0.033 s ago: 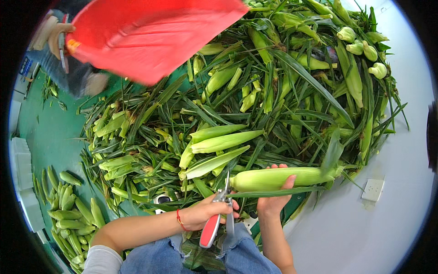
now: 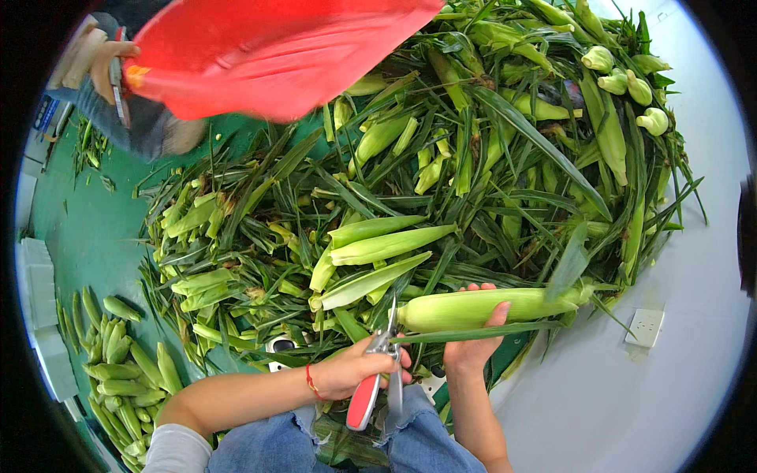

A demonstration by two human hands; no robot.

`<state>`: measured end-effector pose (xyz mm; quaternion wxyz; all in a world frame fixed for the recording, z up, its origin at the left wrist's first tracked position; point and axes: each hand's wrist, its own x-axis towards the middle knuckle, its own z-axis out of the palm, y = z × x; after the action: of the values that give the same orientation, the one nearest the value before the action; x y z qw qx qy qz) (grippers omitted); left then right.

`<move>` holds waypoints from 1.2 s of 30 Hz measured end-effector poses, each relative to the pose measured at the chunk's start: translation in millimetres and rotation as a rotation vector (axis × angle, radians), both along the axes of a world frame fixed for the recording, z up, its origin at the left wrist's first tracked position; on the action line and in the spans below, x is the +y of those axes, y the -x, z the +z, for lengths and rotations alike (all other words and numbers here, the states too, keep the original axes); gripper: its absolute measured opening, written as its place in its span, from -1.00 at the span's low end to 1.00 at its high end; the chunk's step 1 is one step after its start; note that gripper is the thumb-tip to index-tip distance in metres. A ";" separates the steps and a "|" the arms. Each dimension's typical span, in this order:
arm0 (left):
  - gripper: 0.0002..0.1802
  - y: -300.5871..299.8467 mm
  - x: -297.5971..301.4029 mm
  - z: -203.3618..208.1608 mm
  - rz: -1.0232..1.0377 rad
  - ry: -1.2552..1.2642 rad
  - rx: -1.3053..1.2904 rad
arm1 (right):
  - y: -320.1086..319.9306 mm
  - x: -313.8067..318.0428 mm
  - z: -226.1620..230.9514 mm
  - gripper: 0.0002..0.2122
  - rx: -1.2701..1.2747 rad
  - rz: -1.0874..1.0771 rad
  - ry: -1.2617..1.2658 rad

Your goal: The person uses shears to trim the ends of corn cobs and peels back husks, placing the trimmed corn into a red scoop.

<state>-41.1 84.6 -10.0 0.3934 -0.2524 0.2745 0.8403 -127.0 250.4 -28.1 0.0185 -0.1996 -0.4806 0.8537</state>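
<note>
My left hand (image 2: 351, 370), with a red cord at its wrist, is closed round a pair of pruning shears (image 2: 364, 400) with red and grey handles. The blades stand apart and point away from me, at the left end of an ear of corn (image 2: 449, 312) in its green husk. That ear lies almost level across my right hand (image 2: 473, 343), whose fingers wrap it from behind with the thumb in front. A long loose leaf hangs along its near side. Just beyond the shears, several trimmed-looking ears (image 2: 393, 244) rest on a heap of husks.
A large heap of corn leaves and husks (image 2: 489, 181) fills the middle and far right. Green ears (image 2: 118, 370) are piled at the left on the green floor (image 2: 95, 236). A co-worker's hand (image 2: 102, 67) is beside a red plastic scoop (image 2: 276, 55). A white wall with a socket (image 2: 645, 327) stands right.
The red scoop has shifted slightly up and to the right, along with the co-worker's hand. My hands, the shears and the ear of corn are almost where they were.
</note>
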 end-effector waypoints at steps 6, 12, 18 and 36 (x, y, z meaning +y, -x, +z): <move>-0.44 -2.7 -21.9 -6.4 -0.285 0.354 0.271 | 13.2 19.6 -3.5 -0.61 -0.082 0.275 -0.063; -0.08 30.4 -36.8 6.4 -0.557 0.885 0.828 | 21.3 28.8 9.4 -0.42 -0.061 0.959 -0.638; -0.11 36.1 -56.5 -6.8 -0.547 0.930 0.983 | 16.8 19.1 11.9 -0.39 0.214 1.146 -1.055; -0.34 14.3 -70.9 -6.0 -0.469 0.698 0.775 | 24.1 22.4 25.4 -0.43 0.129 1.514 -0.978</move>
<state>-55.4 13.7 -15.9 0.3333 0.0272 0.7086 0.6213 -151.0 272.7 -2.7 -0.4385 0.2487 -0.7907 0.3473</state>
